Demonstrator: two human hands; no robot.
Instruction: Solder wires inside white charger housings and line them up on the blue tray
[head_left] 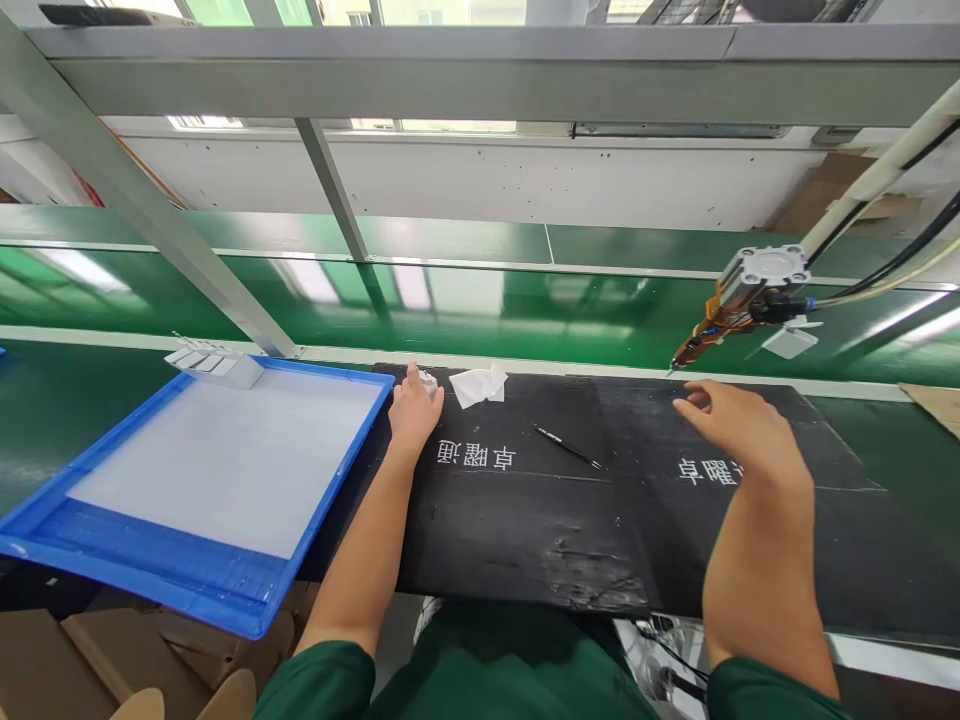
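My left hand rests on the black mat beside the blue tray, its fingers closed around a crumpled white tissue. A second white tissue lies flat and creased just to its right. My right hand is over the right part of the mat with fingers curled inward. Whatever its fingertips may hold is too small or hidden to make out. Close above those fingertips, the tip of an orange and silver tool points down. A thin black pen-like tool lies on the mat between my hands.
The blue tray at left has a white sheet and a white rack-like part at its far corner. Beyond the black mat runs a green conveyor. A metal frame crosses above. Cardboard boxes stand lower left.
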